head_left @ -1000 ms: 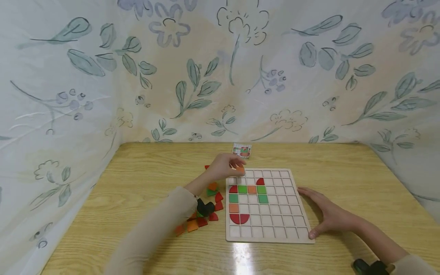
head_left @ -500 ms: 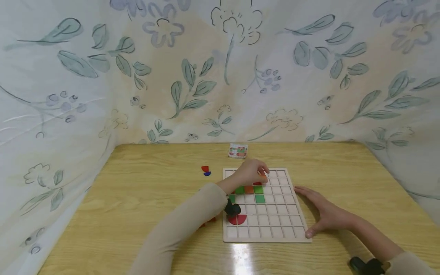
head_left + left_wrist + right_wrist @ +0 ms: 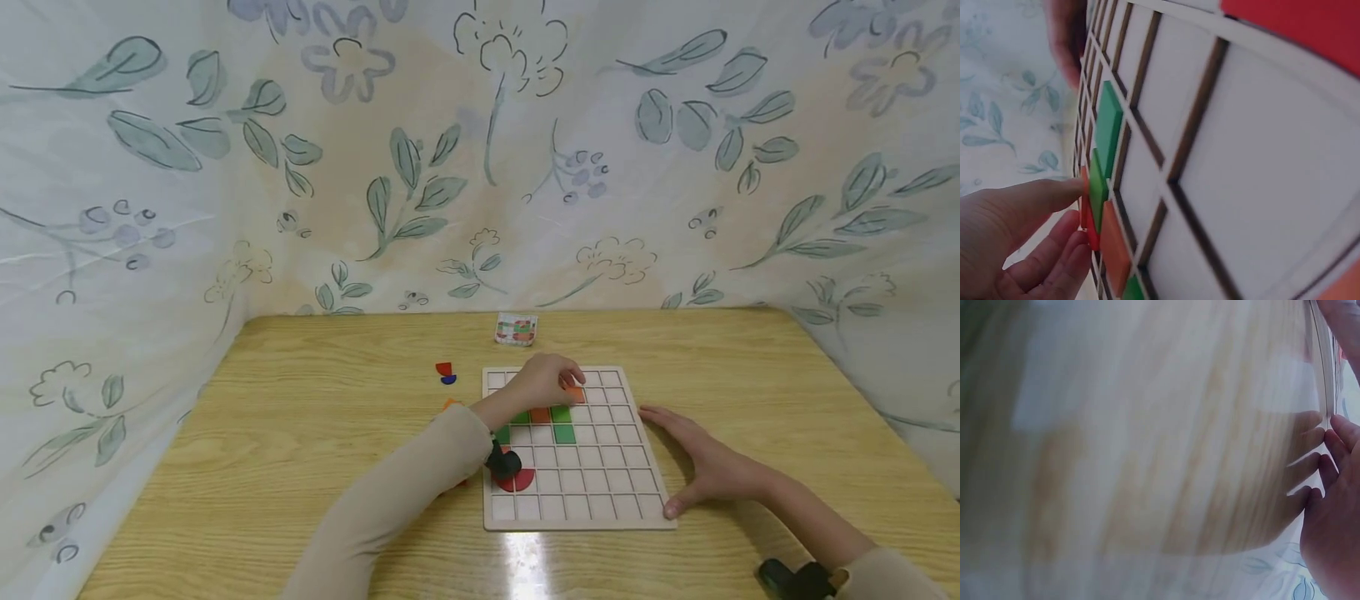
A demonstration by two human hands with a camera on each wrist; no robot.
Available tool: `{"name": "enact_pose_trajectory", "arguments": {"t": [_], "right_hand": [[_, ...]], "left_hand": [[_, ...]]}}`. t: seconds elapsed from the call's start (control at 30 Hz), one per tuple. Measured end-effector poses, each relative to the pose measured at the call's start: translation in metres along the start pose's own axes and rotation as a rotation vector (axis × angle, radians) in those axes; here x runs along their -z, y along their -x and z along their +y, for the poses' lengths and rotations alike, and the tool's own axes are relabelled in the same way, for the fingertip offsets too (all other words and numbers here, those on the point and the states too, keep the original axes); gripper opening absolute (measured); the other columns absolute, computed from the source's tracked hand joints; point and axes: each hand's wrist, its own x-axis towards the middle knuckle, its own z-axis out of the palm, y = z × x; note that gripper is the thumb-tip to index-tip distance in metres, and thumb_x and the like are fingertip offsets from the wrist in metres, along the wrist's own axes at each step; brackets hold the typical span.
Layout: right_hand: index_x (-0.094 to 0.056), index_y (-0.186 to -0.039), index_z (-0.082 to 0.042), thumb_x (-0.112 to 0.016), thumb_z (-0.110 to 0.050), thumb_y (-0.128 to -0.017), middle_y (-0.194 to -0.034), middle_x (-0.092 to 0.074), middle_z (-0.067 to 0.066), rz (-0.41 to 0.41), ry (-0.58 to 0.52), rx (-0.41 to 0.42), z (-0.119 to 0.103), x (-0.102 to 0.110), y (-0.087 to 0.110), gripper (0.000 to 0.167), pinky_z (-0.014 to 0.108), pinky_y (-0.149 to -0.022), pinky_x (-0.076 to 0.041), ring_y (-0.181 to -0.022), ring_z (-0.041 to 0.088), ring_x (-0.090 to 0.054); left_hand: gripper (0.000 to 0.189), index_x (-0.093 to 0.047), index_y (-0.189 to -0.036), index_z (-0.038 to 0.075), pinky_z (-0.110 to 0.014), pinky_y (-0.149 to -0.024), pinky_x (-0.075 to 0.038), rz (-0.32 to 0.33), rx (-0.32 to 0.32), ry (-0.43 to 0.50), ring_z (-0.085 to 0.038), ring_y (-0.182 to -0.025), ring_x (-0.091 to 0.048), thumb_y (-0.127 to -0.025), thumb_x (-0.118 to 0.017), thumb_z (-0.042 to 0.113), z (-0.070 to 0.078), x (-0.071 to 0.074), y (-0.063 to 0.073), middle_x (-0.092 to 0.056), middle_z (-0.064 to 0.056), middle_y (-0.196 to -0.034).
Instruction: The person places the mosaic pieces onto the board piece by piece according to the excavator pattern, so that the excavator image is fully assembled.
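My left hand [image 3: 542,382] is over the upper middle of a pale wooden grid board [image 3: 600,482]. Between thumb and fingers it pinches an orange square tile [image 3: 576,394], close over a cell just above the light green tile [image 3: 561,414]. A dark green tile [image 3: 564,434] sits below that one, and an orange tile [image 3: 540,415] lies to its left. In the left wrist view, the thumb touches the thin edge of the held tile [image 3: 1084,199]. My right hand [image 3: 716,467] rests at the board's right edge, fingers spread, its thumb at the near corner.
A small printed pattern card [image 3: 516,329] lies behind the board. To the left are a red piece [image 3: 444,368] and a blue piece [image 3: 448,380]. Two red quarter-circles [image 3: 523,479] fill lower-left cells, partly behind the left wrist camera [image 3: 504,462]. The left sleeve [image 3: 405,492] covers most loose pieces.
My left hand has carried the orange tile rightward from the board's far left corner to the cell above the light green tile, then lowered it slightly. My right hand stays at the edge.
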Motion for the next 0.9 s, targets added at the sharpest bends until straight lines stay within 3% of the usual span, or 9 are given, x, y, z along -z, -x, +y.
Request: {"name": "enact_pose_trajectory", "arguments": {"t": [0.27, 0.37, 0.6, 0.7, 0.9], "right_hand": [[-0.021, -0.145, -0.006, -0.085, -0.046, -0.052, -0.147, -0.021, 0.023, -0.01, -0.009, -0.01, 0.001, 0.0, -0.001, 0.12, 0.0, -0.093, -0.003, -0.132, 0.04, -0.017], [-0.021, -0.146, -0.007, -0.085, -0.046, -0.052, -0.147, -0.021, 0.023, -0.014, -0.013, -0.019, 0.001, 0.0, 0.0, 0.12, 0.001, -0.093, -0.002, -0.133, 0.039, -0.016], [-0.022, -0.145, -0.007, -0.085, -0.047, -0.051, -0.147, -0.021, 0.024, -0.001, -0.012, -0.013, 0.001, 0.0, 0.0, 0.121, 0.0, -0.094, -0.003, -0.135, 0.029, -0.014], [-0.021, -0.145, -0.004, -0.085, -0.045, -0.051, -0.146, -0.02, 0.027, -0.001, -0.022, 0.008, 0.001, 0.0, 0.0, 0.12, -0.001, -0.093, -0.003, -0.137, 0.019, -0.011], [-0.021, -0.145, -0.006, -0.086, -0.044, -0.052, -0.147, -0.019, 0.026, -0.006, -0.037, -0.004, -0.002, 0.001, 0.0, 0.12, -0.001, -0.093, -0.003, -0.137, 0.023, -0.011]], "left_hand": [[0.022, -0.068, -0.102, 0.012, -0.015, -0.07, -0.045, 0.0, -0.029, -0.002, -0.007, -0.08, -0.059, -0.08, -0.071, 0.013, 0.0, 0.001, 0.002, -0.067, 0.001, -0.091], [0.023, -0.068, -0.105, 0.012, -0.015, -0.071, -0.046, -0.006, -0.022, 0.044, -0.008, -0.082, -0.062, -0.082, -0.069, 0.017, 0.001, 0.006, 0.005, -0.068, 0.001, -0.094], [0.031, -0.065, -0.112, 0.006, -0.019, -0.076, -0.048, -0.063, 0.007, 0.255, -0.011, -0.095, -0.062, -0.083, -0.069, 0.017, -0.004, 0.029, 0.017, -0.066, -0.007, -0.108], [0.034, -0.063, -0.115, 0.005, -0.02, -0.079, -0.049, -0.078, 0.011, 0.283, -0.014, -0.1, -0.061, -0.084, -0.068, 0.017, -0.011, 0.041, 0.026, -0.064, -0.009, -0.113], [0.037, -0.062, -0.116, 0.005, -0.024, -0.081, -0.049, -0.052, 0.065, 0.301, -0.015, -0.098, -0.062, -0.083, -0.069, 0.019, -0.028, 0.069, 0.054, -0.063, -0.012, -0.115]]}}
